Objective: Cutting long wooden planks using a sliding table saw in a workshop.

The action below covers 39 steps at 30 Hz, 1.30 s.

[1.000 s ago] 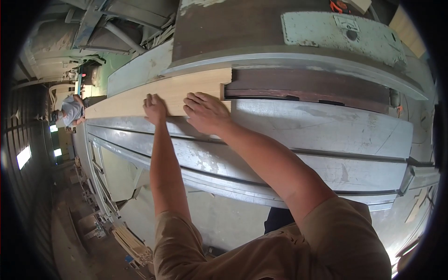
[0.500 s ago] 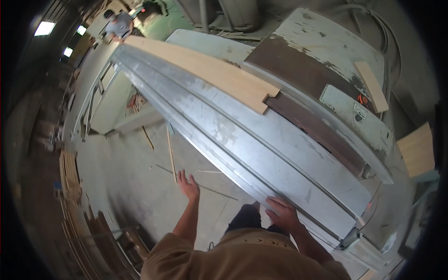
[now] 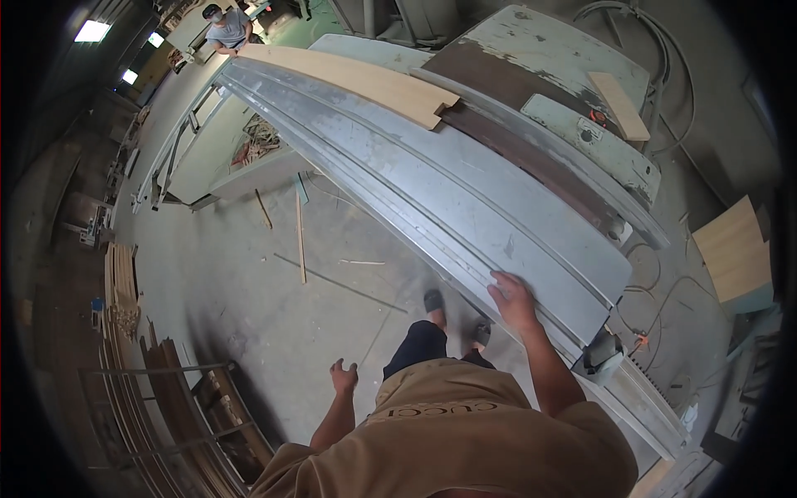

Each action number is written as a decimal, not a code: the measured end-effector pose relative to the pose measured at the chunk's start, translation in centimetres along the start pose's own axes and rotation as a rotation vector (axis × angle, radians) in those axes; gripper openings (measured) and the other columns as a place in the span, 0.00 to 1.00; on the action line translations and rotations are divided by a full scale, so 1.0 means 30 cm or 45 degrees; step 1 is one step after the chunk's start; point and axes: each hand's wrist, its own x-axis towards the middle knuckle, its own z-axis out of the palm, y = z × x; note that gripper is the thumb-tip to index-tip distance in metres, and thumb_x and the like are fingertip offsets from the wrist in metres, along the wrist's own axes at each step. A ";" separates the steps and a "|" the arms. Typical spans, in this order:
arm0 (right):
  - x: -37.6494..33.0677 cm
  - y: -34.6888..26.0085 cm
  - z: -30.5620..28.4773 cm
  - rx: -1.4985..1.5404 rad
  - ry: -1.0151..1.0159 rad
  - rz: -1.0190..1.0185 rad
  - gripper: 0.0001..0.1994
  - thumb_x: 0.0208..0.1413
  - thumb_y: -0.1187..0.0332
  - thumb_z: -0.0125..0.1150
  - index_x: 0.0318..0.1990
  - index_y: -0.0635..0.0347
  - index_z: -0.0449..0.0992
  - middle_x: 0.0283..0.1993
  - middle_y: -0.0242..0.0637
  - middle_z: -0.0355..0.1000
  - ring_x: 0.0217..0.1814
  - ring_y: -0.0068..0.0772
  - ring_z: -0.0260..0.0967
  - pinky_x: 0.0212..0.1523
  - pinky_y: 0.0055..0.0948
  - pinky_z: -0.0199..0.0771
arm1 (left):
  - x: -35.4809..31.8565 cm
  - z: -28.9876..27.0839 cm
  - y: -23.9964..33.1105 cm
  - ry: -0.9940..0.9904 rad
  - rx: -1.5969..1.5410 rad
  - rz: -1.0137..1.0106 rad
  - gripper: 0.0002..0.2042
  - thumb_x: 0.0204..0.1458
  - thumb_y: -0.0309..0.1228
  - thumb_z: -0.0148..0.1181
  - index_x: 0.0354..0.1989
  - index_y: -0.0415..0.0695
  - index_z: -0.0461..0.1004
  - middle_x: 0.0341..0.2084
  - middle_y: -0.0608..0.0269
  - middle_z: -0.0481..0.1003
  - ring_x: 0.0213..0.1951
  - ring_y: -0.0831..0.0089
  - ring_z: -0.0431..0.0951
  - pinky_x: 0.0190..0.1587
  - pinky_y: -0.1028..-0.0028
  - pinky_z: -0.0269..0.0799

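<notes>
My right hand (image 3: 513,300) rests on the near edge of a long grey metal sliding saw table (image 3: 506,241), fingers extended on its surface and holding nothing. Over the concrete floor, my left hand (image 3: 344,378) hangs in the air with its fingers apart, empty and touching nothing. A long pale wooden board (image 3: 357,79) lies along the far side of the metal table, well beyond both hands. Its near end has a stepped notch. At the board's far end stands another person (image 3: 227,30), with a hand close to it.
Right of the board is the worn machine body (image 3: 531,50) with a wood offcut (image 3: 620,106) on it. Thin sticks, including a pale strip (image 3: 300,241), lie on the floor. Stacked boards (image 3: 124,282) and a metal frame rack (image 3: 158,370) stand at left. A curved wood panel (image 3: 735,249) leans at right.
My view has shifted, so the table and board appear higher. My left hand has drawn back toward my body, its fingers less stretched. My right hand stays at the table's edge.
</notes>
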 end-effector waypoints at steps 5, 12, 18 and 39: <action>-0.061 0.049 0.050 0.025 0.142 -0.146 0.18 0.63 0.66 0.75 0.58 0.61 0.86 0.60 0.46 0.83 0.63 0.55 0.80 0.64 0.45 0.80 | -0.085 0.036 -0.062 0.016 -0.234 -0.003 0.35 0.59 0.45 0.72 0.72 0.40 0.75 0.72 0.36 0.67 0.72 0.40 0.70 0.75 0.52 0.68; -0.096 0.014 0.091 -0.147 0.230 -0.322 0.17 0.58 0.66 0.78 0.53 0.60 0.87 0.58 0.43 0.83 0.61 0.54 0.79 0.63 0.46 0.80 | -0.200 0.079 -0.227 -0.091 -0.256 -0.062 0.34 0.59 0.47 0.73 0.71 0.39 0.77 0.69 0.31 0.71 0.70 0.37 0.73 0.74 0.52 0.69; -0.120 0.027 0.110 -0.317 0.295 -0.386 0.18 0.57 0.65 0.79 0.52 0.59 0.85 0.59 0.41 0.81 0.63 0.52 0.77 0.65 0.46 0.78 | -0.235 0.077 -0.451 -0.221 -0.148 0.000 0.34 0.57 0.49 0.75 0.68 0.41 0.80 0.65 0.27 0.74 0.67 0.36 0.76 0.71 0.51 0.73; -0.126 -0.021 0.031 -0.338 -0.021 -0.511 0.25 0.53 0.58 0.81 0.57 0.56 0.86 0.68 0.42 0.77 0.76 0.54 0.69 0.74 0.51 0.69 | -0.418 -0.012 -0.535 -0.351 -0.284 -0.280 0.35 0.60 0.50 0.67 0.67 0.33 0.79 0.57 0.34 0.84 0.61 0.48 0.84 0.65 0.59 0.77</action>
